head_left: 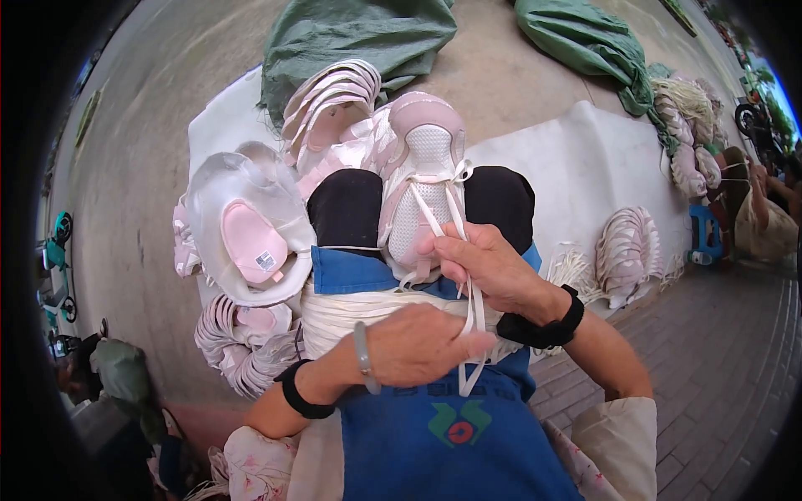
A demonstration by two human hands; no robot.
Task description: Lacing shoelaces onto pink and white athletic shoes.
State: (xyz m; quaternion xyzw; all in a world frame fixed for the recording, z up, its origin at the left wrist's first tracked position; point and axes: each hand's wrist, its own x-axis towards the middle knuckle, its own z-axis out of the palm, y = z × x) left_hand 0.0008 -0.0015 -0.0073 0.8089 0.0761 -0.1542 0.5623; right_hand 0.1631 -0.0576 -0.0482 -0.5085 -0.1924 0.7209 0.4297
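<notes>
A pale pink and white shoe upper (422, 113) lies lengthwise between my black-covered knees, its perforated tongue facing up. A white shoelace (428, 206) is strung near the far end of its opening, and its two strands run back toward me. My right hand (493, 267) is closed in a pinch on the lace at the near end of the upper. Below it, my left hand (418, 341) is closed with its fingertips at the hanging lace loop; its curled fingers are partly hidden. Under my left hand, a thick bundle of white laces (330, 316) lies across my lap.
Stacked pink shoe uppers (330, 104) stand beyond my left knee. At left, a clear plastic bag (213, 196) holds a pink insole-shaped piece (248, 238). More uppers (628, 250) rest on the white sheet (551, 154) at right, near a blue stool (706, 234). Green sacks (359, 37) lie ahead.
</notes>
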